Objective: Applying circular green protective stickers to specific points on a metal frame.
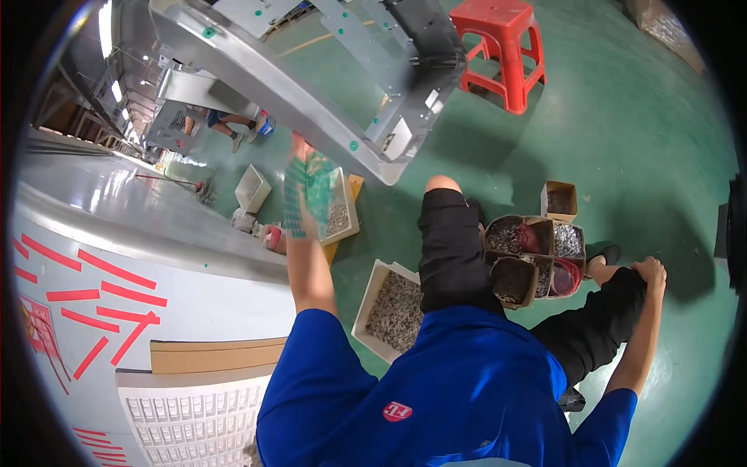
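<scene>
Over green floor, left fingers blur near a metal frame — grip unclear — right fingers draped loosely on a knee.

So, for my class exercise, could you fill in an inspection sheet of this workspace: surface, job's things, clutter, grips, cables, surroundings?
Surface: glossy green floor.
Job's things: grey metal frame with green dots; white tub filled with small parts; grouped brown boxes, also holding small items.
Clutter: another white container and bags, at left.
Left grip: the left hand is at the frame's lower edge, contact unclear; blurred green patterned material covers its wrist.
Right grip: the right hand rests on the knee.
Cables: nothing clearly seen.
Surroundings: red stool; another person's legs; white panel with red strips.
</scene>
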`<state>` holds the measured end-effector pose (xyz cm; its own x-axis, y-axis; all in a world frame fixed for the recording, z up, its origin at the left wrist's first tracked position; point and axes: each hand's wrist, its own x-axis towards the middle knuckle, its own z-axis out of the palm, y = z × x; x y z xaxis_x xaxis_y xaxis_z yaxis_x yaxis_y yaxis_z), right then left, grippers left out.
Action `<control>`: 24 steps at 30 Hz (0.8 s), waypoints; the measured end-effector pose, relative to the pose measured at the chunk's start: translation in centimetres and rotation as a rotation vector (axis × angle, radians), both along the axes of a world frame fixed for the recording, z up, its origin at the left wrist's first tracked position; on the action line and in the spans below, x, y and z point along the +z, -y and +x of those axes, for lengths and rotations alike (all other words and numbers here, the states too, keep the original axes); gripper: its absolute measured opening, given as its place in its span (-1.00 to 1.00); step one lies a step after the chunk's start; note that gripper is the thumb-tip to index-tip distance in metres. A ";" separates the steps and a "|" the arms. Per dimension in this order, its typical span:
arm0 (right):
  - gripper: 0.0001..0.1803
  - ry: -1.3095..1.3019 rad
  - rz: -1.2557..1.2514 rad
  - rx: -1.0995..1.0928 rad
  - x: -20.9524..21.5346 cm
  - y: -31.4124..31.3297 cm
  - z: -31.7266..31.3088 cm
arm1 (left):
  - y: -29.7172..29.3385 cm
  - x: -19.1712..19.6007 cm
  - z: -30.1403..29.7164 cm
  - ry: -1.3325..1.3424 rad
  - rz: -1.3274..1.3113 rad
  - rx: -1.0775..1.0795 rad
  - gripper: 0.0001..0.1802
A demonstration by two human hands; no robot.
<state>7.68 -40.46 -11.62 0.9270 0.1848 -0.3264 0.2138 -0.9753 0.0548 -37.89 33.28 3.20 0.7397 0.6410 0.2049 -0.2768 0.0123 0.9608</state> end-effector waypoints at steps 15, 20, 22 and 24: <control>-0.50 0.164 0.033 0.135 -1.3 -1.8 -0.6 | 26.1 8.3 11.3 -0.241 -0.029 0.257 -0.34; -0.51 0.189 0.008 0.149 -0.8 -2.7 -1.1 | 25.0 6.2 15.3 -0.084 0.178 -0.072 -0.44; -0.54 0.181 0.001 0.149 -0.9 -2.4 -0.8 | 26.3 5.0 17.1 0.021 0.293 0.028 -0.44; -0.53 0.197 -0.014 0.151 -1.3 -2.0 -0.4 | 27.7 4.5 17.7 0.017 0.353 0.114 -0.44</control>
